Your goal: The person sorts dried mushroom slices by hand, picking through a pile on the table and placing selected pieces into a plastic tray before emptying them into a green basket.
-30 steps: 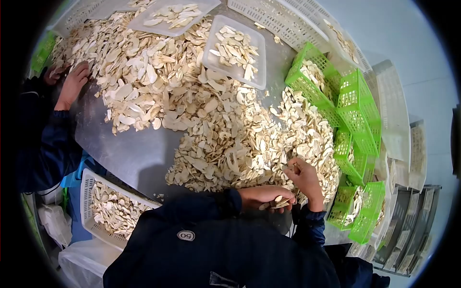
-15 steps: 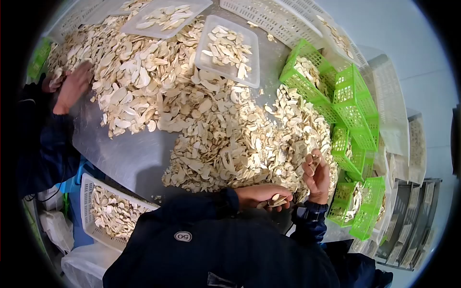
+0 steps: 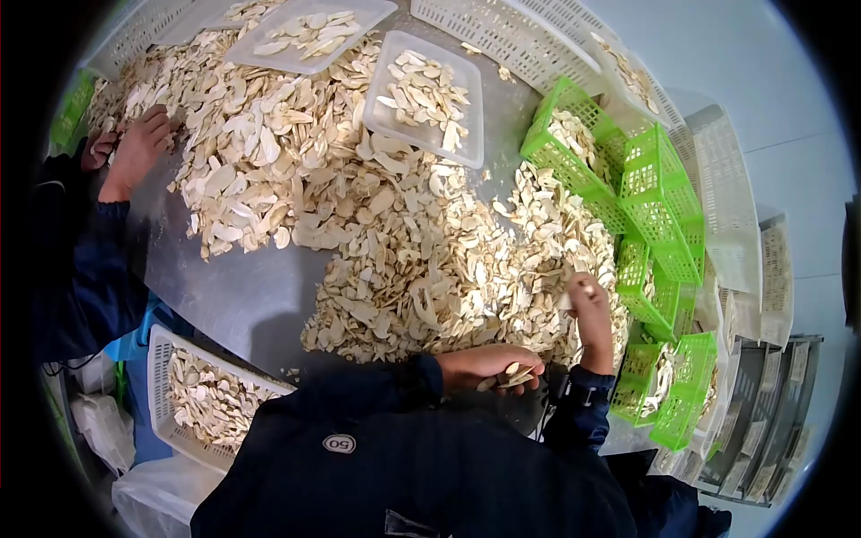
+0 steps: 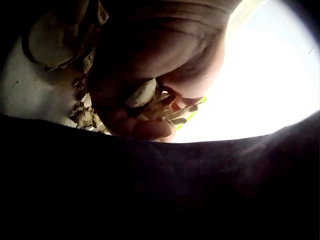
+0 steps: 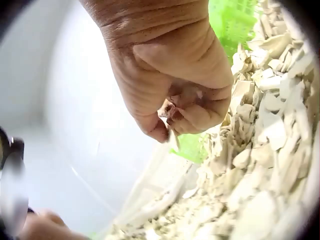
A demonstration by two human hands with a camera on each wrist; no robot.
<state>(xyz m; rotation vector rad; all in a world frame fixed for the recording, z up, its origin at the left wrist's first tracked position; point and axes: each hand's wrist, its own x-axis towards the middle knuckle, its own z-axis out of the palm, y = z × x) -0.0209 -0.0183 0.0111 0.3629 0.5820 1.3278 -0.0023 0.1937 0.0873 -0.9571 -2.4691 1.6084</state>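
A wide heap of pale dried mushroom slices (image 3: 404,260) covers much of the metal table. At the heap's near edge, my left hand (image 3: 489,361) is cupped palm up and holds several slices (image 4: 143,94) with its fingers curled round them. My right hand (image 3: 591,309) is over the right part of the heap, its fingers curled. In the right wrist view, its thumb and fingertips pinch a small pale slice (image 5: 174,141), mostly hidden by the fingers.
Green baskets (image 3: 662,206) holding slices stand along the right side. Two clear trays (image 3: 477,112) with slices lie at the back. Another person's hands (image 3: 139,151) work at the heap's left end. A white crate (image 3: 160,377) of slices sits below the table edge, front left.
My right hand first turns palm up with fingers raised, then turns back over the heap, slightly farther forward and right than at first. My left hand stays with its slices.
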